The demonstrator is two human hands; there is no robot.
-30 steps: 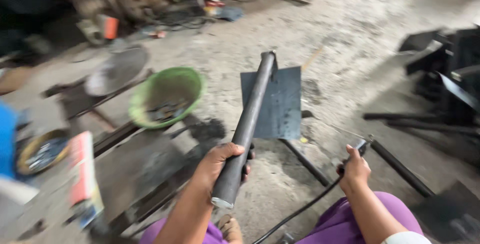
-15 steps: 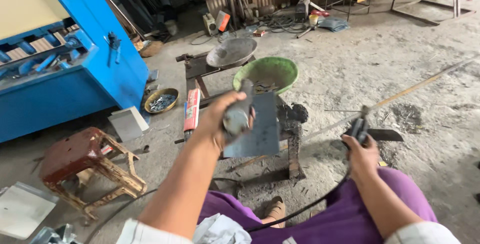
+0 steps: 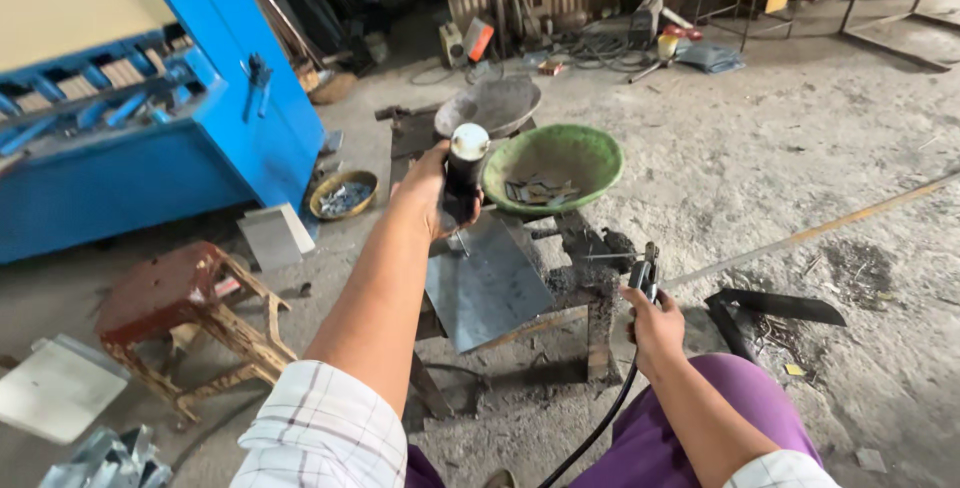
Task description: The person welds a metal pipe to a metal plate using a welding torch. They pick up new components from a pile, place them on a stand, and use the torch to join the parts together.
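Note:
My left hand (image 3: 425, 193) grips a dark steel pipe (image 3: 462, 173) with a flat square steel plate (image 3: 485, 283) fixed to its lower end; the pipe points up toward the camera. My right hand (image 3: 655, 323) holds a welding electrode holder (image 3: 645, 270) with a black cable (image 3: 590, 428) trailing down past my purple-clad knee. Both hover over a small rusty metal work stand (image 3: 590, 278).
A green bowl (image 3: 590, 153) with metal scraps and a grey metal dish (image 3: 490, 106) sit on the stand's far side. A blue machine (image 3: 150, 138) stands at left, with a rusty stool (image 3: 175, 298), a brass bowl (image 3: 343, 195) and loose sheet pieces (image 3: 60, 388) near it. A black angle iron (image 3: 780, 306) lies at right.
My left hand has raised and tilted the pipe with its plate so its end faces the camera. The view has swung left, bringing in the blue machine and stool. My right hand stays put.

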